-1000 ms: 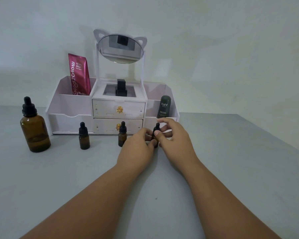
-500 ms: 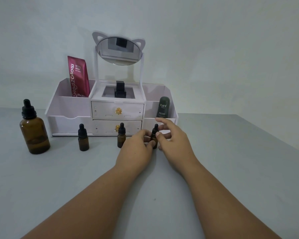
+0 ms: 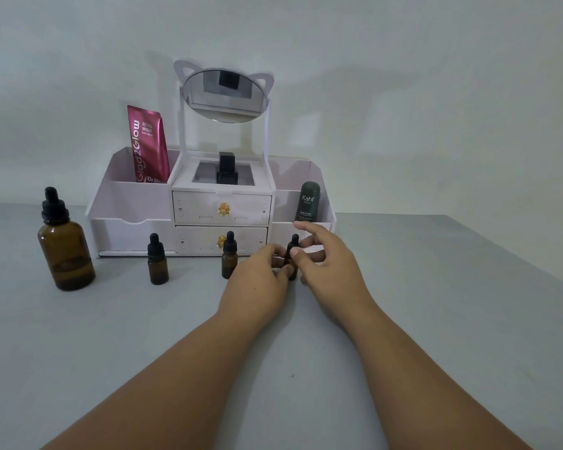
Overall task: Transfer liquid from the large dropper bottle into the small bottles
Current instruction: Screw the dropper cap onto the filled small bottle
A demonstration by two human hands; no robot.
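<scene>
Both hands meet at the center of the frame on the rightmost small dropper bottle (image 3: 292, 254), which stands upright on the grey table (image 3: 436, 319). The left hand (image 3: 257, 287) grips its amber body between curled thumb and fingers. The right hand (image 3: 332, 274) pinches the black cap, with the thumb in front, the other fingers behind and the index finger stretched up and clear. The cap is still on the bottle.

Little differs from half a second ago: both hands stay on the same bottle and nothing has been lifted. Compared with a second ago, the whole scene sits slightly lower in the frame.

The large dropper bottle (image 3: 66, 254) stands untouched at the left, capped, with a darker level low in its brown glass. Between it and the hands stand the left small bottle (image 3: 157, 264) and the middle small bottle (image 3: 229, 258), both capped and well apart from each other.

Behind them is a white organizer (image 3: 137, 203) with two drawers and a cat-eared mirror (image 3: 225, 95) on top. A red Glad2Glow tube (image 3: 148, 144) leans in its left compartment, a black bottle (image 3: 227, 168) sits in the middle tray and a dark green Kahf stick (image 3: 308, 203) stands in the right one.
</scene>
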